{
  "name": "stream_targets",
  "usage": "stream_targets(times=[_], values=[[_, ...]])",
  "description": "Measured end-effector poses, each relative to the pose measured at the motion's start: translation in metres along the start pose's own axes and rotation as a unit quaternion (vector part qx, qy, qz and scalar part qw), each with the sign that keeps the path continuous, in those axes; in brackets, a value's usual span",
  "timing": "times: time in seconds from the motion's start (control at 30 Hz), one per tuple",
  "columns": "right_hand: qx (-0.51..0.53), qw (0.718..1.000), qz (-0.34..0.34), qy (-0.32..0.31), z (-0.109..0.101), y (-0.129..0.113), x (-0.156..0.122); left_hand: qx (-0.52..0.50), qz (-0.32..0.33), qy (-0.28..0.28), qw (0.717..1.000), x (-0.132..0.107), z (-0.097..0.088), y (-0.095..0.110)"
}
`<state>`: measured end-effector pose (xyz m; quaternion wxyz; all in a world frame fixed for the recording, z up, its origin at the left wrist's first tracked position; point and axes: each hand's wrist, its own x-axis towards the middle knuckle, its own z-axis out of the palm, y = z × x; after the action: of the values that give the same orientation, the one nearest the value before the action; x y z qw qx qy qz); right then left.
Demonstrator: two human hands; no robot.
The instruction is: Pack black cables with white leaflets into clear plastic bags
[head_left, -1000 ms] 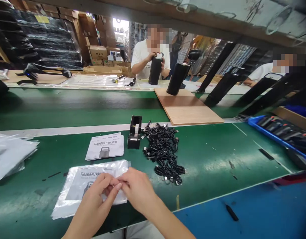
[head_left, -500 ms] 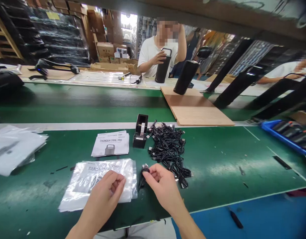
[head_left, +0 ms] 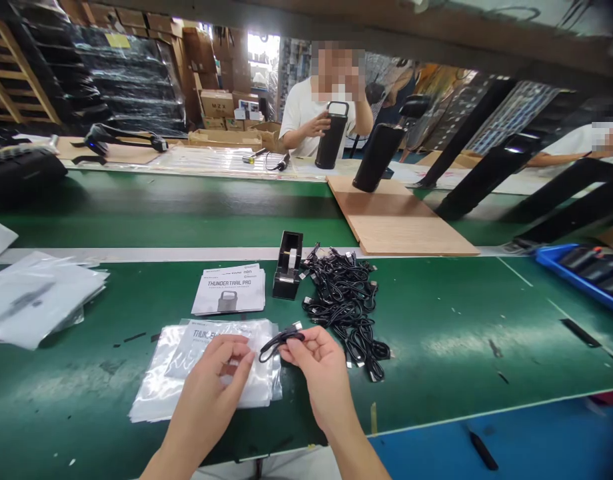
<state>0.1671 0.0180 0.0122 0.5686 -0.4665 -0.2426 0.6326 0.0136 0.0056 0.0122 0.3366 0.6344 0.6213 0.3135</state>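
My right hand (head_left: 319, 363) pinches a folded black USB cable (head_left: 275, 343), its metal plug pointing up and its loop reaching left over the bags. My left hand (head_left: 214, 383) has thumb and forefinger closed at the right part of the top clear plastic bag (head_left: 256, 390), seemingly on its film; the exact grip is partly hidden. Inside that bag a printed leaflet (head_left: 191, 340) shows through. Several flat bags lie stacked beneath. Right of my right hand is a heap of black cables (head_left: 339, 293).
Behind the bags lie a stack of printed leaflets (head_left: 229, 290) and a black tape dispenser (head_left: 287, 267). More bags (head_left: 41, 300) lie at left, a blue tray (head_left: 576, 280) at right. Across the belt, a person (head_left: 304, 113) holds a black speaker (head_left: 332, 137) near a wooden board (head_left: 396, 217).
My right hand has lifted the cable from the table beside the bags, and its loop now extends left toward my left hand. The view has shifted slightly.
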Motion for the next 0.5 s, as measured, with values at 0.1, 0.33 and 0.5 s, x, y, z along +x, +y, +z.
stream_targets(times=[0.1, 0.33, 0.5], values=[[0.025, 0.999, 0.027, -0.012, -0.002, -0.003, -0.001, 0.064, 0.011, -0.006, 0.998, 0.001, 0.004, 0.004], [-0.129, 0.990, 0.043, -0.021, -0.013, 0.011, 0.000, 0.013, -0.012, 0.004, 1.000, 0.001, 0.004, 0.000], [-0.288, 0.957, -0.021, -0.015, -0.011, 0.014, -0.003, -0.033, -0.010, 0.031, 0.999, -0.001, 0.000, -0.003]])
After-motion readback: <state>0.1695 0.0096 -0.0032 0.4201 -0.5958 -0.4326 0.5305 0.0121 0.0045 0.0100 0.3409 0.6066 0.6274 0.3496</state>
